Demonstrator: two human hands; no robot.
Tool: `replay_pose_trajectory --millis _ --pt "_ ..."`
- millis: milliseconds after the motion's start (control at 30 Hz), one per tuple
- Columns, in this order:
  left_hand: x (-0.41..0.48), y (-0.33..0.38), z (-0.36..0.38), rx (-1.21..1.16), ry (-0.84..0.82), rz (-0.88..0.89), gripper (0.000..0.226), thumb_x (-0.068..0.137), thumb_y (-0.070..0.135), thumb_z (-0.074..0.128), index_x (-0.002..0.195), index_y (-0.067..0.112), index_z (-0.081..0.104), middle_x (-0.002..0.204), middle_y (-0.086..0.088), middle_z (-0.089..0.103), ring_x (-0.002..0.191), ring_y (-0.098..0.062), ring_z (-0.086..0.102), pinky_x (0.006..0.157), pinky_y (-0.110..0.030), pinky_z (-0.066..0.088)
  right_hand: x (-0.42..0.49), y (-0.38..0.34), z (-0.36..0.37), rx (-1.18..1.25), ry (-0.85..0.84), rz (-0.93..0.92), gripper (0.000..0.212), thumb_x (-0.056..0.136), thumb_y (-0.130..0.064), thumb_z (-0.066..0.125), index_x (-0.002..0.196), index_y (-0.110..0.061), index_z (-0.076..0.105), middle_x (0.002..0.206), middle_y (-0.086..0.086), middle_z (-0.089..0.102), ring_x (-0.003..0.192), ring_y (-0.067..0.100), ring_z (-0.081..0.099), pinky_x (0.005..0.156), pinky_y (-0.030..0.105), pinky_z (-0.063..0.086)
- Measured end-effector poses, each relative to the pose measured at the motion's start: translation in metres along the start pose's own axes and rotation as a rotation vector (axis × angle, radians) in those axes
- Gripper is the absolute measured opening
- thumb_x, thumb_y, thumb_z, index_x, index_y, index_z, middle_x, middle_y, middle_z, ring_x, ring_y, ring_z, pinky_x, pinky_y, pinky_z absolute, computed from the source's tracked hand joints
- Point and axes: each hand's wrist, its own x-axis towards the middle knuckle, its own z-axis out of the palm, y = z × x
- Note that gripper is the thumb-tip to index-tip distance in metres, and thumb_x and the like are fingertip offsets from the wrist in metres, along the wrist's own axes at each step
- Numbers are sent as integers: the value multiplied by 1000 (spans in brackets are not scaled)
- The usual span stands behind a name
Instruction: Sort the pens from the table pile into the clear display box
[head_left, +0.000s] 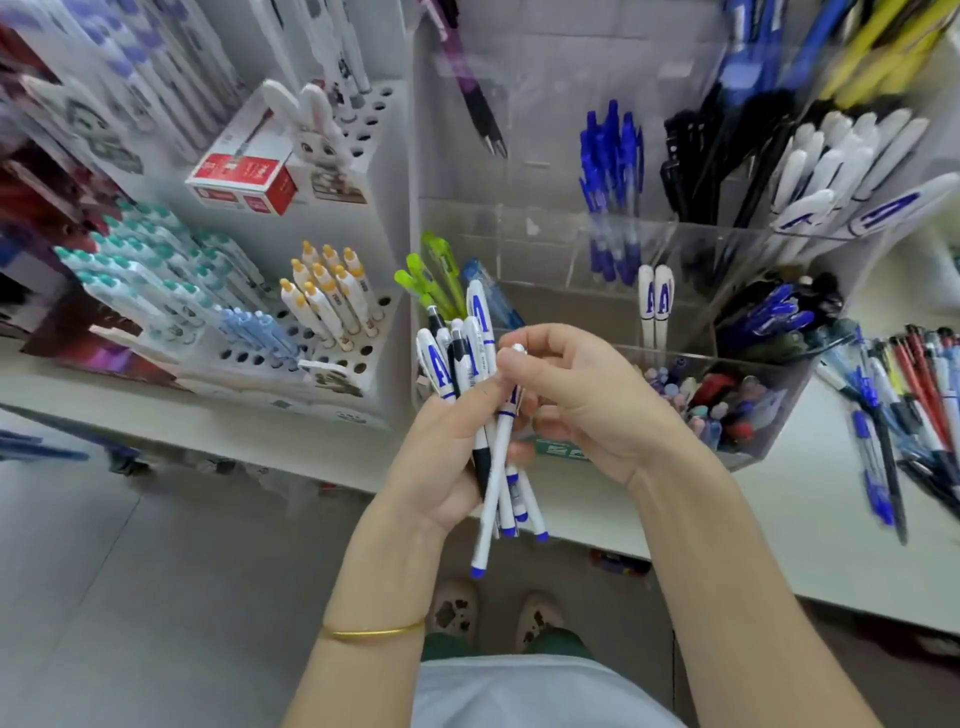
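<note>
- A white rack (382, 156) with round holes stands left of the clear box (727, 231). It holds yellow-capped pens (327, 296) and teal-capped pens (145, 270), and higher up a red carton (244, 179) and a rabbit figure (317, 130).
- The clear box stands on the table (779, 519) just behind both hands. Its compartments hold blue pens (613, 182), black pens (696, 171) and two white pens (655, 301).
- The pile of pens (893, 415) lies on the table to the right of the box, well apart from the hands.
- The left hand (447, 457), with a gold bracelet (371, 633) on its wrist, has its fingers wrapped round a bundle of pens (470, 358), held upright in front of the box.
- The right hand (582, 400) is curled, thumb and forefinger pinching the top of one white pen (492, 493) at the bundle's right edge.
- That pen is slim, its blue tip pointing down and hanging lower than the rest. The bundled pens are white with a large blue letter on the cap, and one has a black grip.
</note>
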Motion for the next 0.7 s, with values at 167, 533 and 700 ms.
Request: replay_pose_trajectory --millis 167,533,700 --pt "5 6 -17 15 -80 -40 18 86 21 64 92 4 63 73 -7 61 61 -16 61 44 -19 41 11 4 4 233 5 56 11 86 -16 64 81 -6 64 61 10 53 44 18 40 38 21 41" --pt "19 14 -18 167 -273 -179 21 80 27 62 88 7 60 67 -5 52 52 -12 49 44 -22 41 29 -5 22 -34 491 -164 43 101 -42 37 97 -5 59 83 12 59 75 21 58 69 26 51" --pt "23 18 -10 166 -345 -210 14 80 23 63 82 10 60 65 -4 51 53 -14 49 43 -21 40 23 -7 12 -46 467 -257 37 96 -42 46 78 -11 56 64 1 56 56 10 55 51 18 44"
